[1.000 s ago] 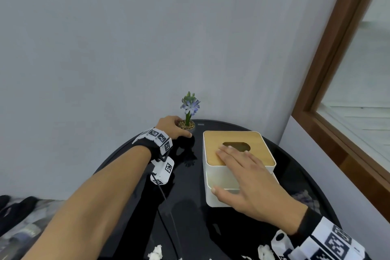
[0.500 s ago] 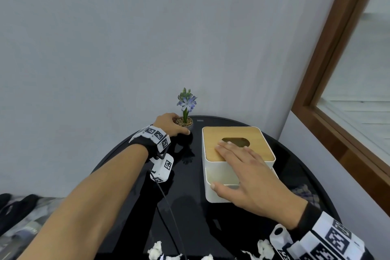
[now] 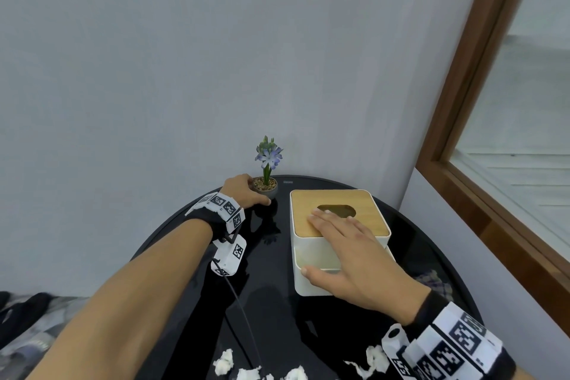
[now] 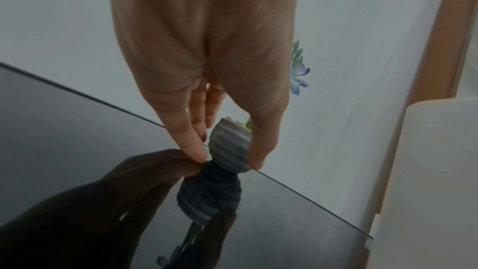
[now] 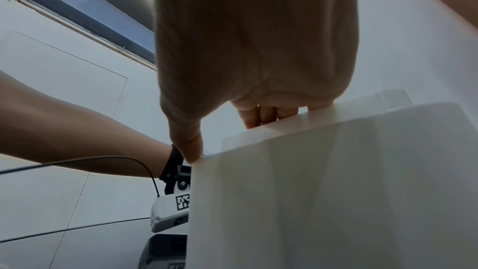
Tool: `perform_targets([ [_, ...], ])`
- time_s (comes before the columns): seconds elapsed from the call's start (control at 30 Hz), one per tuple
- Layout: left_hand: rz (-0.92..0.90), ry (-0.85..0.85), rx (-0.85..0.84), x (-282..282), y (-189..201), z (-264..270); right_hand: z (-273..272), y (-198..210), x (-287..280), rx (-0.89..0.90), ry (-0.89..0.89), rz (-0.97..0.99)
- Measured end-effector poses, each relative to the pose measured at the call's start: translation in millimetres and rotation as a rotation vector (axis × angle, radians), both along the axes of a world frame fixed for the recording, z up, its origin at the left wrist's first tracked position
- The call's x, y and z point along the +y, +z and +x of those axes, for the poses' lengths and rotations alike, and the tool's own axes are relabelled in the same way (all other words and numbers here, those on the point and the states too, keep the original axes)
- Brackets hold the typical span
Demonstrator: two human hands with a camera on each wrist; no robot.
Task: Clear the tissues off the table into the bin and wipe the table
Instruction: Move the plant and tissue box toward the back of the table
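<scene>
Several crumpled white tissues (image 3: 223, 362) lie along the near edge of the round black glossy table (image 3: 271, 311). My left hand (image 3: 246, 191) reaches to the table's far edge. There its thumb and fingers pinch a small ribbed grey flower pot (image 4: 229, 144) standing on the glass, as the left wrist view shows. My right hand (image 3: 320, 241) rests on a white tissue box (image 3: 339, 200) with a wooden lid. Its fingers lie straight on the lid, and the thumb (image 5: 191, 150) presses the box's front corner. No bin is in view.
The table stands in a corner, with a pale wall behind it and a wood-framed window (image 3: 493, 163) to the right. A cable (image 3: 243, 318) runs from the left wrist camera across the table. Dark cloth or clutter (image 3: 27, 318) lies on the floor to the left.
Both hands keep their places on the pot and the box. The view has dipped a little, so more tissues show at the near edge.
</scene>
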State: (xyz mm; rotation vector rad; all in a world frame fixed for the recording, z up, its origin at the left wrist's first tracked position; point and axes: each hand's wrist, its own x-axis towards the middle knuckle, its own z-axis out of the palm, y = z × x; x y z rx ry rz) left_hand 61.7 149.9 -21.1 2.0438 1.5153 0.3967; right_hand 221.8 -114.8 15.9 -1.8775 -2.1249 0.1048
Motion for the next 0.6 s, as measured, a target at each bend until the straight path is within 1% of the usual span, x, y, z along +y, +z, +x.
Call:
perform_targets([
  [0.07, -0.014, 0.02, -0.014, -4, 1, -6, 0, 0, 0, -0.006, -0.001, -0.001],
  [0.13, 0.001, 0.025, 0.011, -13, 2, -15, 0, -1, 0, -0.004, -0.002, -0.007],
  [0.27, 0.033, 0.001, -0.004, -40, 5, -41, 0, -2, 0, -0.009, 0.005, -0.004],
  [0.4, 0.074, -0.083, -0.052, -79, 16, -57, 1, -1, -2, -0.026, 0.003, -0.001],
  [0.5, 0.071, -0.144, -0.116, -114, 29, -58, 0, 4, -9, -0.057, -0.031, 0.052],
  [0.6, 0.063, -0.201, -0.138, -144, 37, -53, 6, 9, -19, -0.058, -0.081, 0.083],
])
